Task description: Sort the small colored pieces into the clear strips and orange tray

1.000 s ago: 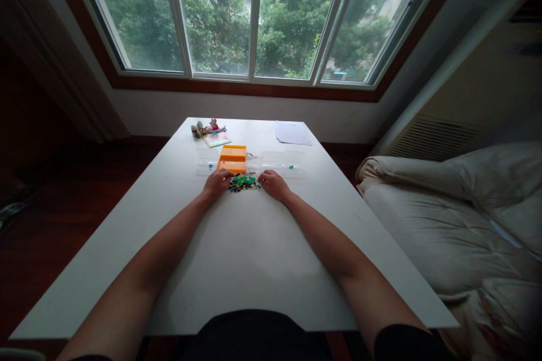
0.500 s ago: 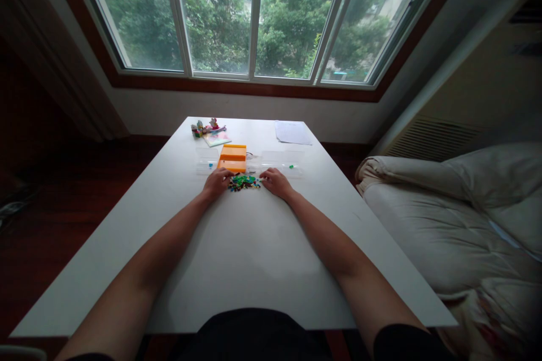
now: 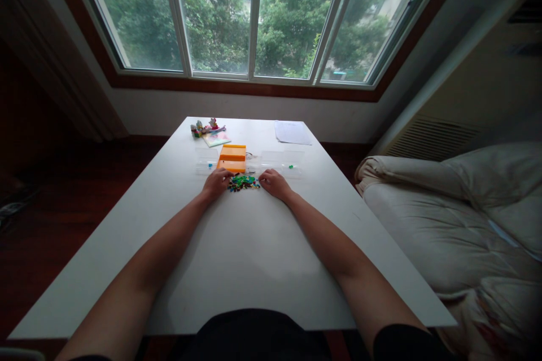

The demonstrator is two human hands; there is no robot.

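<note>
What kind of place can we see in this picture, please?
It looks like a room in a home, possibly a living room: a padded, sofa-like seat stands to the right of the white table, and a curtain hangs beside the wide window.

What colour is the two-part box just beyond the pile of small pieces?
Orange: the two-part box shows best in the head view.

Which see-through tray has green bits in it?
The clear tray on the right, beyond the right hand: it shows green bits, while the left clear tray shows blue bits.
</note>
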